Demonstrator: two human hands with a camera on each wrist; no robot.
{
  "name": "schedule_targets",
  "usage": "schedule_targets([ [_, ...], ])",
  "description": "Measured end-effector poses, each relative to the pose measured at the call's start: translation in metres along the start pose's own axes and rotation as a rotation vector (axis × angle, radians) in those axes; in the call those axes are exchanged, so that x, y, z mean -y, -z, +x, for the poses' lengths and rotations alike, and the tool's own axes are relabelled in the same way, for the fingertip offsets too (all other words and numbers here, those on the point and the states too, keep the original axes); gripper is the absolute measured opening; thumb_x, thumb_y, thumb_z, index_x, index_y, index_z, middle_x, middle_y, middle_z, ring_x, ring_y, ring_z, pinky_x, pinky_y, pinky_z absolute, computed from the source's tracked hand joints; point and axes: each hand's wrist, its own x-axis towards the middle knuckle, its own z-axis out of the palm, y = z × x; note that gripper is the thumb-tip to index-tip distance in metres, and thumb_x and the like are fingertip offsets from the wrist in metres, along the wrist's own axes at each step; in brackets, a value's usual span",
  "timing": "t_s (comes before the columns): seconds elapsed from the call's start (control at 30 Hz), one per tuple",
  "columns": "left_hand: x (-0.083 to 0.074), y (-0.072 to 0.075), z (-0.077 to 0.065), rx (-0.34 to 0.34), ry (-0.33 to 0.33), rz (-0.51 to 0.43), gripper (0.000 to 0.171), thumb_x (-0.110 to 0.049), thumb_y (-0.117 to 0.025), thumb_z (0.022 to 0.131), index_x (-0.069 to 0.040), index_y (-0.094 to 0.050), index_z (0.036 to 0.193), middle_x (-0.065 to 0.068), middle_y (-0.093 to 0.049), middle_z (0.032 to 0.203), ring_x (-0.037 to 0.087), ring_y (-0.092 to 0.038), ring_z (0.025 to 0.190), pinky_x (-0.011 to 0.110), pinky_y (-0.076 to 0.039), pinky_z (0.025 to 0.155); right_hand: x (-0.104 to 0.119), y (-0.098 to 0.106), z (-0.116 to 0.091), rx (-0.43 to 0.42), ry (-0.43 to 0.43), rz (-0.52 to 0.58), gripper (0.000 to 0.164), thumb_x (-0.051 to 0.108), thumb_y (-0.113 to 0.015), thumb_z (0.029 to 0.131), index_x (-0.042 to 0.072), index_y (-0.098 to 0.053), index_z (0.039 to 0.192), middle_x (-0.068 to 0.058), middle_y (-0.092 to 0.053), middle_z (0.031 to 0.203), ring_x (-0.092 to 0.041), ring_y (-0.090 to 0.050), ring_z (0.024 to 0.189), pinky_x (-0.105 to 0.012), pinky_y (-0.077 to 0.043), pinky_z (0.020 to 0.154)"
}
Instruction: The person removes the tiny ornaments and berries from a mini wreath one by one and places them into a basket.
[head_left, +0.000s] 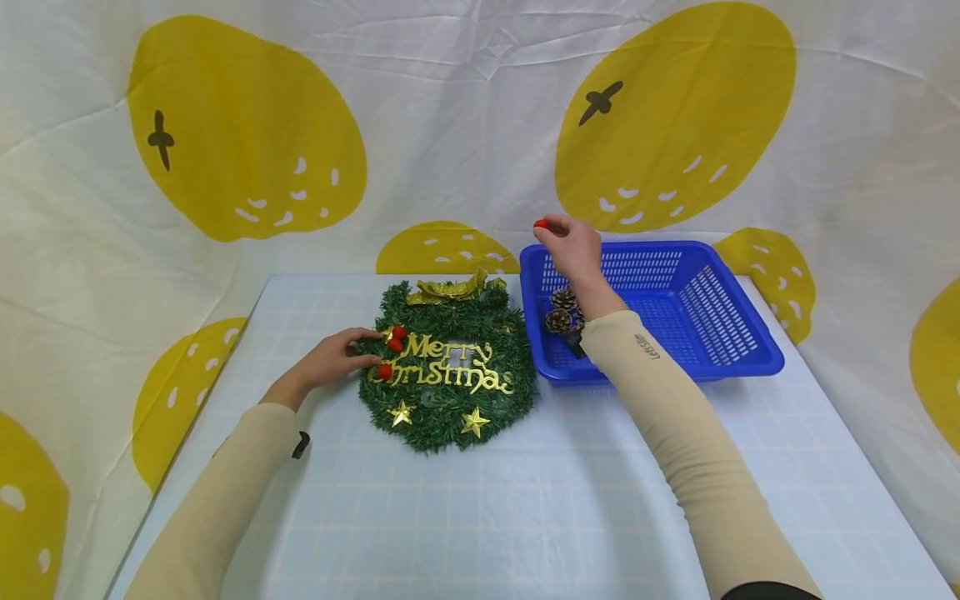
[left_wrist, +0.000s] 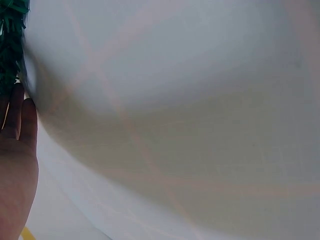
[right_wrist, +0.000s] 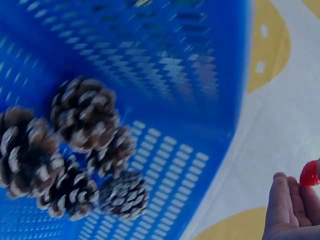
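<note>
A green Christmas wreath (head_left: 442,408) lies on the table, with gold "Merry Christmas" lettering (head_left: 450,375), a gold ribbon bow at its top, gold stars and several red berries (head_left: 395,343). My left hand (head_left: 327,360) touches the wreath's left edge, its fingers fairly straight; in the left wrist view the wreath's green edge (left_wrist: 11,45) meets the fingertips. My right hand (head_left: 576,248) is raised over the back left of a blue basket (head_left: 660,377), pinching a small red berry (head_left: 541,223), also seen at the right wrist view's edge.
Several pine cones (right_wrist: 85,114) lie in the basket's left end, beside a dark item (head_left: 573,343) partly hidden by the right arm. A white cloth (head_left: 457,100) with yellow fruit prints hangs behind the table (head_left: 465,517), which has a pale blue checked cover.
</note>
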Motion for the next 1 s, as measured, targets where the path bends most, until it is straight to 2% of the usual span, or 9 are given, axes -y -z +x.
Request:
schedule_targets([
  [0.53, -0.001, 0.000, -0.001, 0.000, 0.007, -0.021, 0.057, -0.040, -0.067, 0.093, -0.013, -0.052, 0.141, 0.018, -0.042, 0.149, 0.044, -0.042, 0.131, 0.059, -0.035, 0.106, -0.044, 0.014, 0.002, -0.021, -0.091, -0.092, 0.044, 0.031, -0.065, 0.095, 0.006, -0.063, 0.132, -0.015, -0.064, 0.125, -0.031, -0.054, 0.119, -0.044, -0.046, 0.098],
  [1.0, -0.002, 0.000, 0.000, 0.002, -0.001, -0.001, 0.059, -0.043, -0.066, 0.093, -0.012, -0.052, 0.141, 0.018, -0.042, 0.149, 0.043, -0.042, 0.131, 0.059, -0.035, 0.106, -0.061, 0.023, 0.001, 0.013, -0.184, -0.189, 0.043, 0.029, -0.062, 0.097, 0.002, -0.063, 0.130, -0.019, -0.062, 0.127, -0.036, -0.053, 0.120, -0.046, -0.044, 0.101],
])
